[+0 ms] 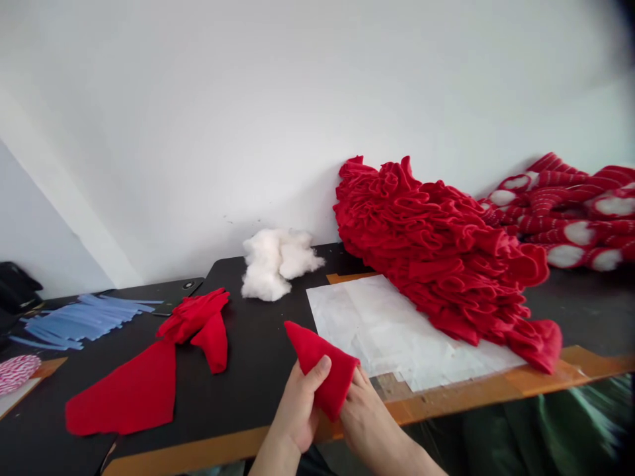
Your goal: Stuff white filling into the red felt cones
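A red felt cone [326, 371] is held above the front edge of the table, its tip aimed to the upper left. My left hand [302, 403] is closed around its side, thumb pressed on top. The fingers of my right hand [364, 413] reach into the cone's open end, so the felt hides them and anything they may hold. A loose clump of white fibre stuffing [270, 264] lies on the table beyond my hands. To the left are a flat red felt piece [126, 393] and a few folded red pieces [198, 320].
A large heap of red felt pieces [436, 244] leans against the wall, partly over a white sheet [357, 317]. Red striped tubes with white stuffing [560, 211] lie far right. Blue strips [84, 320] and a red-and-white twine roll [18, 373] sit left on the black table [248, 370].
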Demonstrator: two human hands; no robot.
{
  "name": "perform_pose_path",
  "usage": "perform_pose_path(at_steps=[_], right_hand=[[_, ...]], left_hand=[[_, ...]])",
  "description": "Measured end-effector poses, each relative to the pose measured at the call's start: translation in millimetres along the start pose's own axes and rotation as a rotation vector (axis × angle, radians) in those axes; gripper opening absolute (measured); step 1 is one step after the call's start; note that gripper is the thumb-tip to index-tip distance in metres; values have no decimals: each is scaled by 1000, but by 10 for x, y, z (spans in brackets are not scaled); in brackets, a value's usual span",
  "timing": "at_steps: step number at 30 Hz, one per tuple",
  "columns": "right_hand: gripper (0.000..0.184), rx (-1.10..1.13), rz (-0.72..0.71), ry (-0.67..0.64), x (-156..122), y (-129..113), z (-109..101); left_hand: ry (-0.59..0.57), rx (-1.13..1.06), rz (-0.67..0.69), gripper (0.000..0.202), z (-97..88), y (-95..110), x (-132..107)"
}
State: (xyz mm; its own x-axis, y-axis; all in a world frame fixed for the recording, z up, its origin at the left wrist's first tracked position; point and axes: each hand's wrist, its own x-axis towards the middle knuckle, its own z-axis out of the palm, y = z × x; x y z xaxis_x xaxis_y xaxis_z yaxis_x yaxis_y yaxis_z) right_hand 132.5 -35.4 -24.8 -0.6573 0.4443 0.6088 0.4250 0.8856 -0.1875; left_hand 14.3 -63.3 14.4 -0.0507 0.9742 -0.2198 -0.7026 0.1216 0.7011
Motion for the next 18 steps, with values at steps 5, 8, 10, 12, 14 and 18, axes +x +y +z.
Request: perform_pose_path(at_steps=[5,8,10,12,14,18], right_hand=[[54,-59,-81,-100,5,-54,30],[55,-7,-116,-144,-30,-32,23],[49,49,-145,-157,-49,71,-34],[44,79,-76,-137,-8,278,-86],[42,58,92,-99,158,575,-77],[48,-120,291,-10,904,1162,222]], left_hand=[[90,-143,-36,39,65,43,50],[194,-175,-117,29,67,155,131],[277,-193,-121,27,-11,294,210],[379,-172,-45,20,-136,447,299],[456,-101,31,14,-260,573,385],[437,29,45,27,-376,733,531]])
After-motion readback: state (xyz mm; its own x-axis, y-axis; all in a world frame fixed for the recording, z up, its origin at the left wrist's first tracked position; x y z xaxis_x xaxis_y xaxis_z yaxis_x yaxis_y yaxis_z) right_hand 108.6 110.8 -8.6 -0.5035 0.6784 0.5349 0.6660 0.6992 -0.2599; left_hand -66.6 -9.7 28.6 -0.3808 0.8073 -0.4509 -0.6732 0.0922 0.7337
